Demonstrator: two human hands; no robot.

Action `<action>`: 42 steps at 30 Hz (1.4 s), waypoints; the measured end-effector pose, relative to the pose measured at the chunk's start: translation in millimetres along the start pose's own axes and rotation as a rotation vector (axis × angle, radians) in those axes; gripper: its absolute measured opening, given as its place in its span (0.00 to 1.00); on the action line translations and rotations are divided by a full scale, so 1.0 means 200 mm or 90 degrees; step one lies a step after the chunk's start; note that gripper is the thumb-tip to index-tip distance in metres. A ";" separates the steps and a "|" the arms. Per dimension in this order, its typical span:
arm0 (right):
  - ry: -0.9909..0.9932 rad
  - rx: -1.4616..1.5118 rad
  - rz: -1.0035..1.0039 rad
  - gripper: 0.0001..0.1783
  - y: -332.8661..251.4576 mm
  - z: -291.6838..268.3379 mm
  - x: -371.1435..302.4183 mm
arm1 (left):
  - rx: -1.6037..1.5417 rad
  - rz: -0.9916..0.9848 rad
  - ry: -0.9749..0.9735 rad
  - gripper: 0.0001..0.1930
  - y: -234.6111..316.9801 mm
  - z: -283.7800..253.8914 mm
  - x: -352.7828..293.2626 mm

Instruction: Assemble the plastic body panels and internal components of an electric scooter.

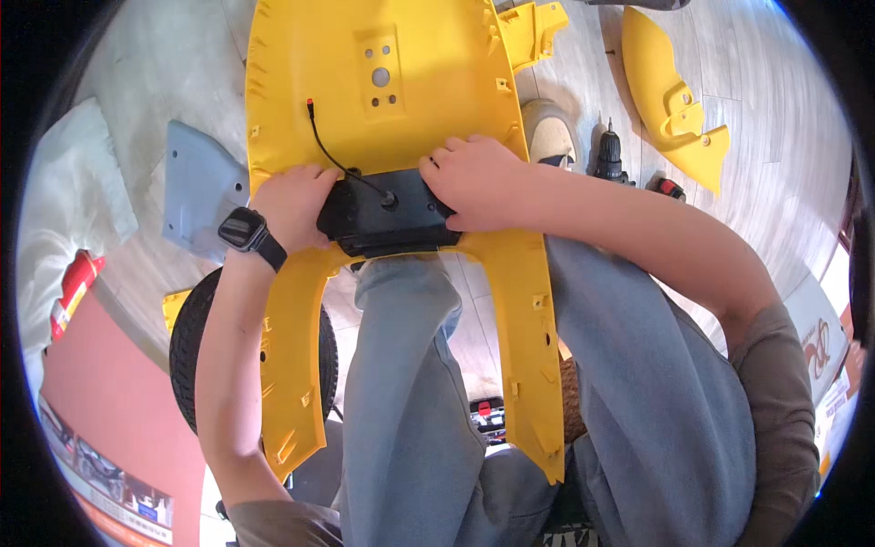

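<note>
A large yellow plastic body panel [310, 55] lies across my legs, its two long prongs pointing toward me. Across its middle sits a black plastic box-like part [387, 214] with a thin black cable [321, 139] that ends in a small red tip. My left hand [293, 205], with a watch [242, 229] on the wrist, wraps round the left end of the black part. My right hand [474, 182] grips its right end from above, fingers curled over the edge. Both undersides of the part and the fingertips below it are hidden.
At the right on the floor lie a yellow fender-like piece [652, 73], a black drill [609, 150] and my shoe [550, 132]. A grey plastic panel [196, 187] and a black tyre [190, 356] are at the left. Another yellow bracket [538, 32] touches the panel's far right.
</note>
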State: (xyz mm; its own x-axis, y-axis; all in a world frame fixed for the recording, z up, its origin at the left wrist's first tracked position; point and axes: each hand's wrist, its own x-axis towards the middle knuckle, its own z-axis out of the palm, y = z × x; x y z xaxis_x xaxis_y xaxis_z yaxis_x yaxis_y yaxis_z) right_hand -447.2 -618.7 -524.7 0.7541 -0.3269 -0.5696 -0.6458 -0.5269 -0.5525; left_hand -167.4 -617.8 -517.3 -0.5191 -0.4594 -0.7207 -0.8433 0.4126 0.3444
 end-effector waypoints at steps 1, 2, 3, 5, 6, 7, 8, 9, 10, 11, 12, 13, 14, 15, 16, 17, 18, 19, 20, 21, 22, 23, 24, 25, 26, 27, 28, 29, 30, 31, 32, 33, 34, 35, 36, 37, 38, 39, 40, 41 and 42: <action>-0.035 0.022 0.013 0.32 0.00 0.00 0.01 | 0.024 -0.012 -0.012 0.39 0.00 0.01 0.00; -0.038 0.026 0.014 0.32 0.00 -0.01 0.01 | 0.022 -0.009 -0.016 0.39 0.00 0.02 0.01; -0.089 0.048 0.034 0.34 0.01 -0.03 0.02 | 0.036 -0.005 -0.027 0.39 0.00 0.02 0.01; -0.141 0.070 0.050 0.35 0.01 -0.04 0.04 | 0.048 -0.004 -0.041 0.39 0.00 0.02 0.00; -0.125 0.067 0.045 0.36 0.01 -0.01 0.04 | 0.041 0.009 -0.018 0.40 0.00 0.02 -0.01; -0.110 0.065 0.040 0.37 0.02 0.01 0.04 | 0.033 0.020 0.004 0.42 0.01 0.03 -0.02; -0.109 0.064 0.036 0.37 0.03 0.04 0.03 | 0.033 0.016 0.004 0.42 0.01 0.04 -0.02; -0.090 0.071 0.033 0.39 0.05 0.05 0.02 | 0.021 0.025 0.032 0.42 0.01 0.04 -0.02; -0.071 0.078 0.029 0.40 0.06 0.07 0.01 | 0.009 0.034 0.061 0.43 0.02 0.05 -0.02; -0.070 0.077 0.026 0.40 0.06 0.08 0.00 | 0.010 0.031 0.061 0.43 0.02 0.05 -0.02; -0.051 0.083 0.031 0.41 0.07 0.09 -0.01 | 0.014 0.022 0.050 0.42 0.02 0.05 -0.03; -0.032 0.088 0.036 0.42 0.07 0.10 -0.01 | 0.018 0.014 0.040 0.42 0.03 0.05 -0.03; -0.031 0.087 0.031 0.42 0.07 0.11 -0.01 | 0.019 0.008 0.040 0.42 0.03 0.04 -0.03; -0.017 0.097 0.034 0.40 0.07 0.12 -0.01 | 0.022 -0.010 0.005 0.42 0.05 0.02 -0.02; -0.002 0.106 0.037 0.39 0.08 0.12 -0.01 | 0.026 -0.028 -0.030 0.41 0.05 0.01 -0.01; -0.002 0.105 0.037 0.39 0.08 0.13 -0.01 | 0.026 -0.029 -0.029 0.41 0.06 0.02 -0.01; -0.022 0.101 0.048 0.42 0.07 0.10 -0.01 | 0.028 -0.031 -0.026 0.41 0.05 0.02 -0.02; -0.042 0.098 0.059 0.44 0.06 0.08 -0.01 | 0.030 -0.033 -0.023 0.41 0.05 0.02 -0.02; -0.039 0.097 0.057 0.44 0.04 0.08 -0.02 | 0.032 -0.035 -0.021 0.41 0.06 0.02 -0.03; -0.018 0.096 0.068 0.44 0.03 0.10 -0.03 | 0.038 -0.038 0.001 0.41 0.07 0.03 -0.04; 0.003 0.095 0.079 0.44 0.02 0.12 -0.04 | 0.045 -0.040 0.022 0.40 0.08 0.03 -0.05; 0.007 0.094 0.081 0.44 0.01 0.14 -0.04 | 0.048 -0.039 0.024 0.40 0.10 0.04 -0.06; 0.022 0.084 0.083 0.43 0.00 0.16 -0.04 | 0.052 -0.045 0.027 0.40 0.11 0.06 -0.06; 0.037 0.075 0.085 0.41 -0.01 0.17 -0.04 | 0.055 -0.051 0.029 0.39 0.11 0.07 -0.07; 0.040 0.075 0.088 0.41 0.00 0.17 -0.05 | 0.058 -0.049 0.030 0.39 0.12 0.08 -0.08; 0.038 0.080 0.095 0.41 -0.01 0.15 -0.05 | 0.050 -0.049 0.053 0.39 0.12 0.09 -0.10; 0.035 0.085 0.103 0.41 -0.01 0.15 -0.05 | 0.041 -0.049 0.076 0.39 0.12 0.10 -0.10; 0.035 0.084 0.105 0.41 -0.02 0.15 -0.05 | 0.041 -0.046 0.077 0.39 0.12 0.10 -0.10; 0.028 0.078 0.111 0.42 -0.02 0.15 -0.05 | 0.038 -0.048 0.074 0.39 0.12 0.09 -0.09; 0.020 0.070 0.117 0.42 -0.01 0.15 -0.06 | 0.033 -0.049 0.072 0.40 0.13 0.08 -0.08; 0.020 0.066 0.121 0.42 -0.01 0.15 -0.07 | 0.032 -0.046 0.076 0.40 0.13 0.07 -0.07; 0.052 0.024 0.087 0.40 -0.01 0.14 -0.10 | 0.048 -0.040 0.076 0.40 0.14 0.07 -0.06; 0.083 -0.019 0.055 0.38 -0.01 0.12 -0.12 | 0.064 -0.033 0.077 0.41 0.14 0.07 -0.05; 0.079 -0.026 0.064 0.38 0.02 0.09 -0.15 | 0.060 -0.025 0.085 0.41 0.14 0.06 -0.03; 0.229 0.005 0.044 0.33 0.00 -0.02 -0.17 | 0.057 -0.048 0.060 0.41 0.13 0.05 -0.05; 0.373 0.029 0.031 0.27 0.00 -0.11 -0.22 | 0.047 -0.061 0.040 0.41 0.13 0.06 -0.04; 0.362 0.017 0.041 0.27 0.01 -0.16 -0.24 | 0.048 -0.066 0.023 0.41 0.09 0.10 -0.07; 0.493 0.159 0.101 0.21 0.08 -0.25 -0.28 | 0.040 -0.056 0.034 0.43 0.07 0.12 -0.09; 0.632 0.299 0.154 0.16 0.17 -0.31 -0.29 | 0.037 -0.069 0.044 0.44 0.07 0.13 -0.11; 0.730 0.325 0.229 0.12 0.26 -0.34 -0.33 | 0.054 -0.086 0.026 0.45 0.07 0.11 -0.10; 0.705 0.284 0.297 0.12 0.39 -0.31 -0.37 | 0.050 -0.072 0.040 0.46 0.05 0.11 -0.09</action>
State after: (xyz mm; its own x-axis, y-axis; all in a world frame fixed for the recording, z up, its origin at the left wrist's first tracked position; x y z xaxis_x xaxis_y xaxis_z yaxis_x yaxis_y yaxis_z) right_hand -545.5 -685.2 -488.0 0.0037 -0.9972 -0.0742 -0.6963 0.0507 -0.7160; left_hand -163.6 -588.0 -514.1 -0.4309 -0.5540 -0.7123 -0.8849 0.4139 0.2134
